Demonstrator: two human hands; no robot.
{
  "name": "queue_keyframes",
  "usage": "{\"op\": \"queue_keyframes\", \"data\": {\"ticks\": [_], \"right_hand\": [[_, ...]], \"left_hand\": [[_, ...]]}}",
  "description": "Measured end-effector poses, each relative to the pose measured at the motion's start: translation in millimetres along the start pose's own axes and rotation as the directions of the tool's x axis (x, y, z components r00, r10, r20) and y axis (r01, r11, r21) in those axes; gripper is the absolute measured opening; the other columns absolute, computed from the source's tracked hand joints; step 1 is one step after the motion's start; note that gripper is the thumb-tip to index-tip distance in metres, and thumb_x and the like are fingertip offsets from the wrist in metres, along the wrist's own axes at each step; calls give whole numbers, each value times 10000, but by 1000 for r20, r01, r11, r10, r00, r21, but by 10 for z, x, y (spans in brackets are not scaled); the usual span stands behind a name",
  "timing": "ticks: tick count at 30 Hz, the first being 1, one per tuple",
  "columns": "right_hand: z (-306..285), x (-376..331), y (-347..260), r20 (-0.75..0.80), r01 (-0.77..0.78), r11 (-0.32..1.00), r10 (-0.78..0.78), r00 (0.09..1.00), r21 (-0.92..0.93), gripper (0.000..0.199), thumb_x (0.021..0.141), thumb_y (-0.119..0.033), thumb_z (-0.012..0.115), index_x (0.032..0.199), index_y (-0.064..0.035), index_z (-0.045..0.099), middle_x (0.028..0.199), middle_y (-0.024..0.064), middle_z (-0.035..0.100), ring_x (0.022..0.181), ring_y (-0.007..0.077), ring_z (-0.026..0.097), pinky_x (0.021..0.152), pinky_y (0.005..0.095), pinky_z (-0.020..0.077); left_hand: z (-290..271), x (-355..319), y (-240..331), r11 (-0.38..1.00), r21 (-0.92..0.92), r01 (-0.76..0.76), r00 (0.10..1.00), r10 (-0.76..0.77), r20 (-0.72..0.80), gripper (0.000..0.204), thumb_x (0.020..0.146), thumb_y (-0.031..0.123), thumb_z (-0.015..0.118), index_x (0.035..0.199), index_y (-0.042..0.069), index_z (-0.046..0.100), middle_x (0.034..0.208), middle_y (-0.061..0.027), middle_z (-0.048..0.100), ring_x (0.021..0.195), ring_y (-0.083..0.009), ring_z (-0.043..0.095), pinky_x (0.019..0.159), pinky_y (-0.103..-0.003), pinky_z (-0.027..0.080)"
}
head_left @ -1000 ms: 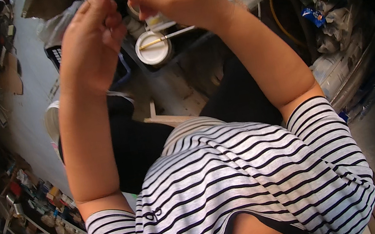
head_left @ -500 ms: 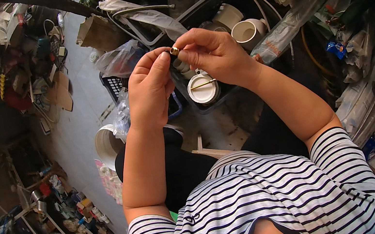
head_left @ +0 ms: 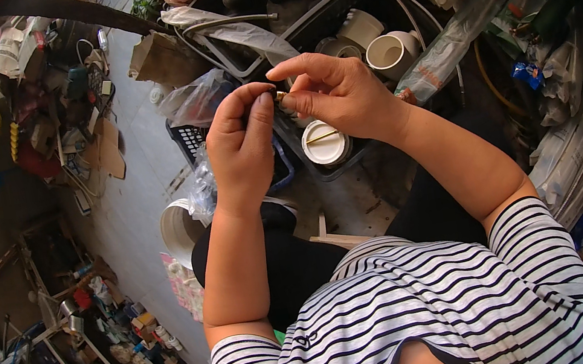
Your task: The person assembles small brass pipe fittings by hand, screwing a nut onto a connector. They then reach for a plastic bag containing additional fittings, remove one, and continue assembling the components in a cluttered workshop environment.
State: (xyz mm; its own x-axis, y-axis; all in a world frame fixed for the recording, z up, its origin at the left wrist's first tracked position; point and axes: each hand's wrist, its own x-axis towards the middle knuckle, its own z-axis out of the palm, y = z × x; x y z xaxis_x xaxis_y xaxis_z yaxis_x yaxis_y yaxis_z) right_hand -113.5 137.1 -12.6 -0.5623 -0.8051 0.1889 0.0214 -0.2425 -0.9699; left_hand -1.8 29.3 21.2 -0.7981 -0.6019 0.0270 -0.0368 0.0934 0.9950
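Observation:
My left hand [head_left: 243, 144] and my right hand [head_left: 331, 92] meet in front of me, fingertips pinched together on a tiny brass-coloured part [head_left: 280, 95]. Both hands grip it from opposite sides; most of the part is hidden by the fingers. Just below the hands stands a small white round container [head_left: 325, 142] with a thin yellowish stick lying across it. I wear a black-and-white striped shirt and dark trousers.
White pipe fittings [head_left: 393, 51] sit in a dark crate [head_left: 325, 9] behind the hands. Plastic bags [head_left: 196, 99], a black basket [head_left: 187, 139] and a white bucket [head_left: 179, 234] lie to the left. Bagged goods line the right side; shelves of small items run along the lower left.
The view has tilted down, so the hands sit lower in the picture. They stay pinched together on the small part above the white container.

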Motion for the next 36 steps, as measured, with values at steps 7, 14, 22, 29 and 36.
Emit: {"op": "queue_keyframes", "data": {"ticks": [7, 14, 22, 29, 36], "right_hand": [[-8, 9, 29, 7, 30, 999, -31, 1000, 26, 193, 796, -78, 625, 988, -61, 626, 664, 6, 593, 599, 37, 527, 553, 181, 433], [-28, 17, -20, 23, -24, 996, 22, 1000, 91, 177, 796, -58, 620, 971, -43, 640, 685, 14, 609, 621, 43, 545, 573, 183, 447], [6, 26, 27, -24, -199, 951, 211, 977, 236, 141, 791, -42, 624, 924, -1, 647, 748, 11, 622, 633, 44, 537, 573, 175, 445], [13, 54, 70, -57, -233, 937, 256, 965, 262, 145, 782, -47, 634, 923, -12, 635, 781, 17, 621, 653, 43, 534, 597, 177, 449], [51, 78, 143, -85, -169, 962, 191, 978, 216, 86, 756, -38, 619, 841, -22, 616, 666, -18, 541, 612, 44, 475, 558, 201, 406]], "left_hand": [[-13, 4, -73, 968, 208, -137, 990, 139, 4, 100, 853, 33, 537, 937, -8, 573, 812, -15, 558, 732, -67, 500, 655, -195, 411], [12, 10, -88, 977, 156, -145, 989, 148, -10, 96, 850, 28, 535, 932, -6, 572, 805, -15, 546, 718, -66, 489, 634, -196, 405], [98, -11, -128, 897, 403, -182, 975, 219, -46, 116, 863, 30, 519, 954, -18, 574, 849, 4, 565, 748, -44, 488, 659, -168, 397], [179, -3, -89, 767, 599, -230, 932, 352, -92, 60, 794, 46, 583, 842, 11, 593, 712, -84, 543, 644, -202, 528, 589, -290, 429], [125, 20, -47, 867, 487, -104, 974, 187, -126, 64, 802, 54, 593, 832, -2, 584, 666, -9, 509, 567, -81, 460, 520, -212, 388]]}}
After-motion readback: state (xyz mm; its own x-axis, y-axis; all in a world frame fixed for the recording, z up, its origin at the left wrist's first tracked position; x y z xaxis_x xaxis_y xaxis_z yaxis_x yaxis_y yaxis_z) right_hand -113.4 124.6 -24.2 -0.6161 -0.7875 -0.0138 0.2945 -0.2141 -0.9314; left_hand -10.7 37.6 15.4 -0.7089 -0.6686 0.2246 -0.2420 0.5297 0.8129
